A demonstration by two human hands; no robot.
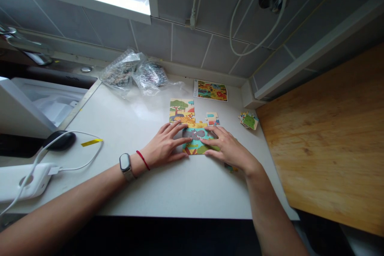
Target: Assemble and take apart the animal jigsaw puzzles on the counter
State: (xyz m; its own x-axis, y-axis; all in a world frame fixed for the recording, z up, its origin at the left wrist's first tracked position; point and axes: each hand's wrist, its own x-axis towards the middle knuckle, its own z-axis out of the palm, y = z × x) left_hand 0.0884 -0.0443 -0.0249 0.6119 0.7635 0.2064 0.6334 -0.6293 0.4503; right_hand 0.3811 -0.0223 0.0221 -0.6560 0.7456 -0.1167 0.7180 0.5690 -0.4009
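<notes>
A joined block of jigsaw puzzle pieces [196, 148] with a grey hippo in blue water lies flat on the white counter. My left hand [166, 142] rests at its left side, fingers spread, with the tips touching the pieces. At its right side lies my right hand [225, 146], fingers stretched apart over the edge. Just behind sits another joined puzzle section [181, 111] with a tree and a leopard. A small group of puzzle pieces [212, 118] lies beyond my right fingers. One loose puzzle piece [231, 168] is partly hidden under my right wrist.
A reference picture card [211, 90] lies near the wall. On the right is a pile of puzzle pieces [249, 121], by a wooden board [327, 140]. Clear plastic bags [135, 73] stand at the back left. A power strip [27, 182] with a white cable occupies the left.
</notes>
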